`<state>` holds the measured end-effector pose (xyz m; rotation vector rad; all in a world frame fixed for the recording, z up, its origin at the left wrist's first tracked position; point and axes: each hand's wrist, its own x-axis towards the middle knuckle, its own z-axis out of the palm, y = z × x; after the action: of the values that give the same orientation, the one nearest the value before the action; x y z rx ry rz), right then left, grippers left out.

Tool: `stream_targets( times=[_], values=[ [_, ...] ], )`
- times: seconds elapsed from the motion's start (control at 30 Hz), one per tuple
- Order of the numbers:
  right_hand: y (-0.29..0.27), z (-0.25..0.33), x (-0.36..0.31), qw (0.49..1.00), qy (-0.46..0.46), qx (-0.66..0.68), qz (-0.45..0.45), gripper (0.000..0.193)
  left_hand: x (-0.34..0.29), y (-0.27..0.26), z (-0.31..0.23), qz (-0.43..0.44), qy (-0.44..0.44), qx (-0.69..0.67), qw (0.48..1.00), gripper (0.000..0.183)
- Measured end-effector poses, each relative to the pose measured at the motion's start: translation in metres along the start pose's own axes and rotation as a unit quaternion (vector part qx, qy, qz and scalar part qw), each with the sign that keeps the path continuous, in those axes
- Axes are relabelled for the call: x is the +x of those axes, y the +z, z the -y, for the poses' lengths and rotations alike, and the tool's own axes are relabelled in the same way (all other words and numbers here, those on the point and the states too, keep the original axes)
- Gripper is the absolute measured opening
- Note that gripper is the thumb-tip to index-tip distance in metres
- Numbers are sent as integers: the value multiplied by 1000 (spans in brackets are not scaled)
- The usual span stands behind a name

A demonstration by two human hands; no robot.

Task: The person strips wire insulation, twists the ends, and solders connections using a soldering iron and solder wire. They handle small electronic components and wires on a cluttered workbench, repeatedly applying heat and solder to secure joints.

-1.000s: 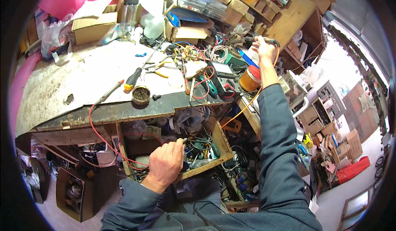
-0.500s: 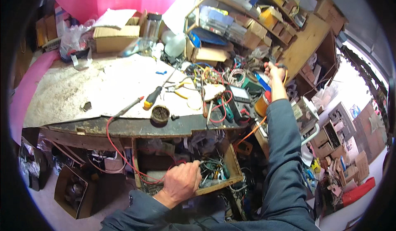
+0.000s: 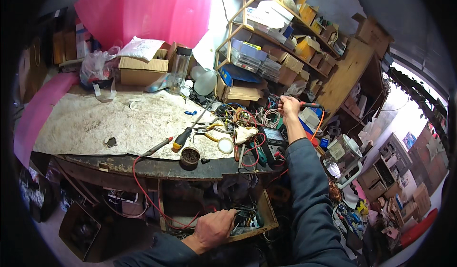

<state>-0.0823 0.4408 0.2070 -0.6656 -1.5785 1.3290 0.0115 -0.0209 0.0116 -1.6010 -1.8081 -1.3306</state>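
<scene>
Down below the bench edge, the left hand [image 3: 215,229] rests in an open wooden drawer [image 3: 266,214], its fingers curled together over a tangle of wires [image 3: 245,215] just past the fingertips; whether they actually pinch a wire I cannot tell. A red wire [image 3: 143,191] loops from beside that hand up to a probe [image 3: 154,147] lying on the bench top.

Up on the bench, the right hand [image 3: 288,107] is raised with its fingers closed around a thin red and black tool [image 3: 312,105] that sticks out to the right of the knuckles, an orange cable [image 3: 318,124] trailing down from it. Just below that wrist sits a dark meter [image 3: 273,137] among red and black leads. Left of the meter lie a roll of tape [image 3: 225,145], yellow-handled pliers [image 3: 213,134], a screwdriver with a yellow and black handle [image 3: 183,138] and a small round tin [image 3: 190,156] near the front edge.

Farther left, the bench top [image 3: 95,124] is a worn, pale, stained sheet over a dark edge. At its back stand a cardboard box [image 3: 140,69], a plastic bag [image 3: 97,67] and a clear jar [image 3: 179,67]. Beyond the right hand, wooden shelves [image 3: 276,43] hold boxes and plastic bins. Pink sheeting [image 3: 143,10] hangs behind the bench, and the floor to the right is crowded with boxes and loose parts.
</scene>
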Motion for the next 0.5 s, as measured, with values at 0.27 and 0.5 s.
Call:
stream_targets(
  times=[0.27,0.5],
  values=[
    [60,41,3,995,-38,-51,72,14,0,1,-1,-2,-36,-15,999,27],
    [105,70,25,993,-68,-25,88,13,1,4,3,0,-58,-28,998,25]
  ],
)
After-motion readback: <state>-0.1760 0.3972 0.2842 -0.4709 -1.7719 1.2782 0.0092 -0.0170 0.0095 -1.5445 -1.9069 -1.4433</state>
